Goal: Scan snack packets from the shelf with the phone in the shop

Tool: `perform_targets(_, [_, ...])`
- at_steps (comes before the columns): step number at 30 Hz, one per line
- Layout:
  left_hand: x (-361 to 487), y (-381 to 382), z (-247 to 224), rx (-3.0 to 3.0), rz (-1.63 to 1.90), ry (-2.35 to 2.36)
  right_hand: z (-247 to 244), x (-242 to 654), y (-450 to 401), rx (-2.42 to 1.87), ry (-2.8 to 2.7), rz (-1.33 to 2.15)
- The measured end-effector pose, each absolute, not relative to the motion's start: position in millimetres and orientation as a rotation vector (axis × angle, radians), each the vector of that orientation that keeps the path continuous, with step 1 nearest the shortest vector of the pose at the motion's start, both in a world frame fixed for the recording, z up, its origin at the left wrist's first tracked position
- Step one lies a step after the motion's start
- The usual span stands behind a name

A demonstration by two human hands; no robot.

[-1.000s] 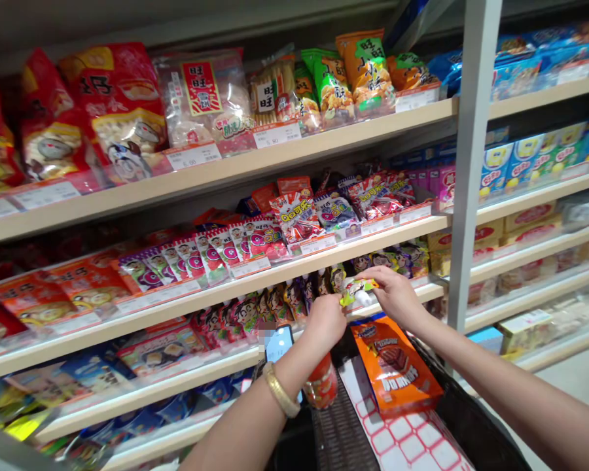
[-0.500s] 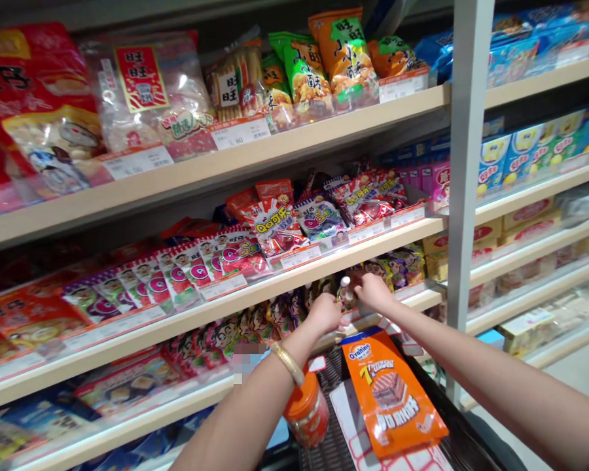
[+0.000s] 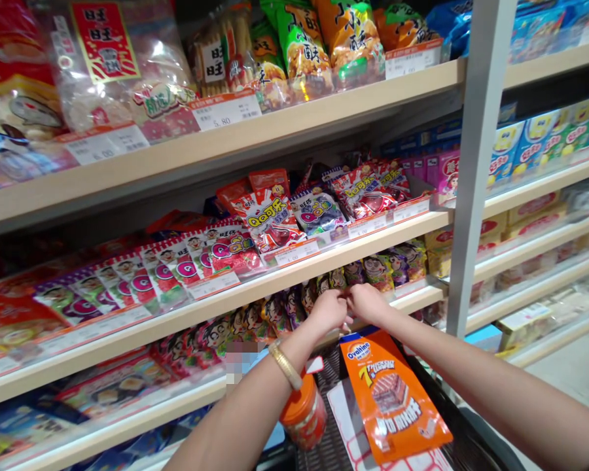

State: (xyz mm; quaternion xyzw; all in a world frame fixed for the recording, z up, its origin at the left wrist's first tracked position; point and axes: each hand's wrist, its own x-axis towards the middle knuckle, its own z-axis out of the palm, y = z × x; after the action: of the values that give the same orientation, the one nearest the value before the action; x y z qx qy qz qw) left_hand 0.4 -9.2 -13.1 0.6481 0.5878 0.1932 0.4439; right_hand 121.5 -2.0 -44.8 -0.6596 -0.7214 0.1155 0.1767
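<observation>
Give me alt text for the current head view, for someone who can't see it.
A person's bare left hand and right hand come together before a lower shelf of small pouches; whether they hold anything is hidden. Below, a dark woven basket contains an orange Ovaltine pouch and an orange-lidded jar.

- "Ovaltine" and a large "7" on the orange packet (image 3: 395, 399), just below the right hand (image 3: 368, 306).
- "QQ可乐" on the red pouch (image 3: 269, 222), above and left of the left hand (image 3: 328, 313).
- "小酥" on the orange-and-green bag (image 3: 351, 46), well above both hands.
- "旺旺" on the stick pack (image 3: 228, 55), above and left of them, and on the clear cracker bag (image 3: 118, 101), farther left.
- "5.80" on the price tag (image 3: 226, 112) below the stick pack.
</observation>
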Motion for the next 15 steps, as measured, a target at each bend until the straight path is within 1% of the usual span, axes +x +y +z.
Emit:
perform_targets(10, [7.9,-4.8,-11.0,1.565,0.449,1.429,-49.6,115.6,8.5,-1.793,-2.183,0.429])
perform_targets(15, [10.1,-3.1,-12.3,1.555,0.511,1.406,-52.1,122.2,3.8,-1.773,-2.031,0.296])
